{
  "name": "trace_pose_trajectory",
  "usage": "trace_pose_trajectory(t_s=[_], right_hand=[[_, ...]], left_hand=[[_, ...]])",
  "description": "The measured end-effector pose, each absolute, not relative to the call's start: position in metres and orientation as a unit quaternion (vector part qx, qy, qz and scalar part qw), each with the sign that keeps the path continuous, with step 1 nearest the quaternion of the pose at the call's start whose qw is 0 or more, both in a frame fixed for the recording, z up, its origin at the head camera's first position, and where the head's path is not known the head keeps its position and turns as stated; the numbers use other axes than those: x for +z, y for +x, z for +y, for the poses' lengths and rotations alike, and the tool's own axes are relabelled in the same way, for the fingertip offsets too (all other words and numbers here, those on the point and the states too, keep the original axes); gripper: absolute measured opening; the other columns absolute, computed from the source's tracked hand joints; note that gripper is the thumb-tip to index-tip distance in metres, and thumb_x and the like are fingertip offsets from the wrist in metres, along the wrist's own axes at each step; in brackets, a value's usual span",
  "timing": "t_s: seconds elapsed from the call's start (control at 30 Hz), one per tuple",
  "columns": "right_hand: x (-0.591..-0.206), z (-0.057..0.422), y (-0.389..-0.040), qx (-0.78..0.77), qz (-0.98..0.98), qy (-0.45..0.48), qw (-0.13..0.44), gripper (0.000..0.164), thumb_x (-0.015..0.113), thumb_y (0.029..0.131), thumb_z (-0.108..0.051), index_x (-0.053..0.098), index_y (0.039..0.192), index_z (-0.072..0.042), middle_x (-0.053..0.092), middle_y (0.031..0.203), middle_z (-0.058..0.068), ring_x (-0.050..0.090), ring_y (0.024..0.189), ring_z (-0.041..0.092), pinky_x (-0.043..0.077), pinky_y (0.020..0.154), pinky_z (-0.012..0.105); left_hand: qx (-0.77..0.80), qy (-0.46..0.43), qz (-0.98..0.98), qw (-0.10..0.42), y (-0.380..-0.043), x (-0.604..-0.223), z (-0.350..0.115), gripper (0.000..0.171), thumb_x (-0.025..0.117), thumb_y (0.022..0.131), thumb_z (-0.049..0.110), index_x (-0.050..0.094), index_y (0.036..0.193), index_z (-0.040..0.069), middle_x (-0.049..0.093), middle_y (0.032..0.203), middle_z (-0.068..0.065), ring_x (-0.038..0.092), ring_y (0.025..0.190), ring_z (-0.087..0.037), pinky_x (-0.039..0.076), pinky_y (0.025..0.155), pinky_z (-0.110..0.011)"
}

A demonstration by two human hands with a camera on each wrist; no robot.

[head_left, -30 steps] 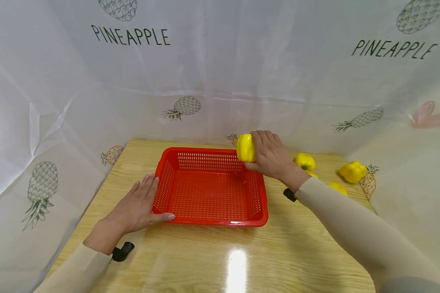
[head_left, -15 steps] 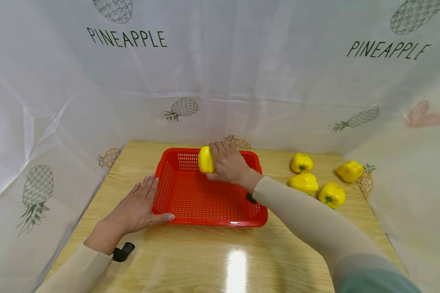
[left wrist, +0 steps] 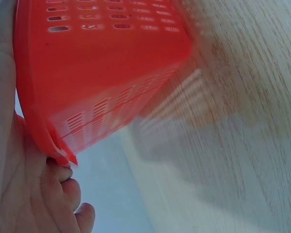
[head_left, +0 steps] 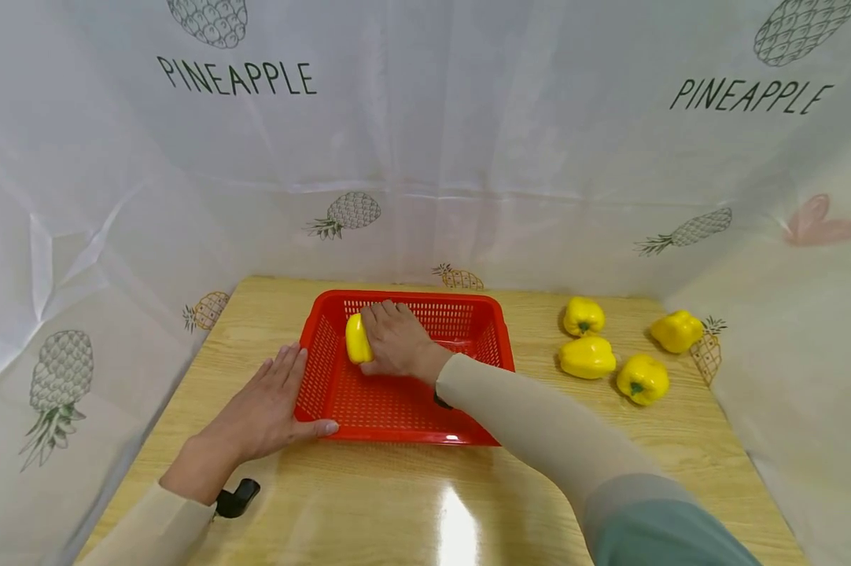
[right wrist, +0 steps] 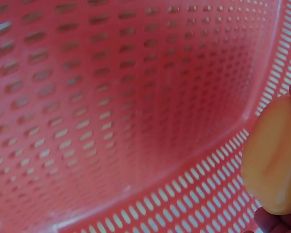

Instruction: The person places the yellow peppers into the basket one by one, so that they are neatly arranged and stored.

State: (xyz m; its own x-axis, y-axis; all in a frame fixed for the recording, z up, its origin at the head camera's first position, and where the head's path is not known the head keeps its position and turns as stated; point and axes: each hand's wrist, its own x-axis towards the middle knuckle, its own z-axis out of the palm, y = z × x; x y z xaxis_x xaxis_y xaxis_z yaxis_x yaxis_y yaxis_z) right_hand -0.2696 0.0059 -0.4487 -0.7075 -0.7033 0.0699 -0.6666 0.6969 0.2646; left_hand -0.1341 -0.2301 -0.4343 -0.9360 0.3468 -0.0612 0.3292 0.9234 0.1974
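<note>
Down inside the basket (head_left: pixel 397 435), the right hand (head_left: pixel 397 339) has its fingers curled round a yellow pepper (head_left: pixel 358 338), thumb on the side nearer the person. That pepper is in the left part of the basket, close to its left wall; whether it touches the basket's bottom I cannot tell. The left hand (head_left: pixel 266 405) lies against the basket's near left corner, its fingers fairly straight along the left rim and its thumb spread wide onto the near rim. The basket is red plastic, with slotted walls and a perforated bottom. Four more yellow peppers lie to the right of the basket: a back pepper (head_left: pixel 584 316), a sideways pepper (head_left: pixel 587 358) just in front of it, a front pepper (head_left: pixel 642 379) with its green stem facing the person, and an outer pepper (head_left: pixel 676 331) farthest from the basket. Under everything is a pale wood-grain counter (head_left: pixel 326 503), and behind the basket hangs a whitish curtain (head_left: pixel 503 141) printed with pineapples and the word PINEAPPLE.
</note>
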Motion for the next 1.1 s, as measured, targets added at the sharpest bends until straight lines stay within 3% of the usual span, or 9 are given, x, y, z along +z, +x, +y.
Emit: trace_pose_trajectory(t_s=[0.47, 1.1], right_hand=[[-0.475, -0.005, -0.273, -0.105, -0.929, 0.347, 0.08, 0.078, 0.055, 0.091, -0.073, 0.046, 0.137, -0.011, 0.058, 0.125, 0.004, 0.052, 0.113, 0.022, 0.049, 0.097, 0.034], [-0.484, -0.01, -0.276, -0.086, -0.932, 0.344, 0.072, 0.075, 0.059, 0.091, -0.07, 0.045, 0.139, -0.014, 0.057, 0.124, 0.001, 0.051, 0.112, 0.021, 0.046, 0.096, 0.033]], left_hand=[[0.096, 0.169, 0.98, 0.05, -0.132, -0.439, -0.228, 0.136, 0.042, 0.084, 0.096, 0.017, 0.164, -0.011, 0.017, 0.172, -0.032, 0.019, 0.16, -0.049, 0.022, 0.128, -0.064], [0.095, 0.169, 0.98, 0.045, -0.133, -0.436, -0.228, 0.135, 0.044, 0.084, 0.095, 0.018, 0.163, -0.011, 0.018, 0.172, -0.032, 0.02, 0.16, -0.047, 0.022, 0.129, -0.063]])
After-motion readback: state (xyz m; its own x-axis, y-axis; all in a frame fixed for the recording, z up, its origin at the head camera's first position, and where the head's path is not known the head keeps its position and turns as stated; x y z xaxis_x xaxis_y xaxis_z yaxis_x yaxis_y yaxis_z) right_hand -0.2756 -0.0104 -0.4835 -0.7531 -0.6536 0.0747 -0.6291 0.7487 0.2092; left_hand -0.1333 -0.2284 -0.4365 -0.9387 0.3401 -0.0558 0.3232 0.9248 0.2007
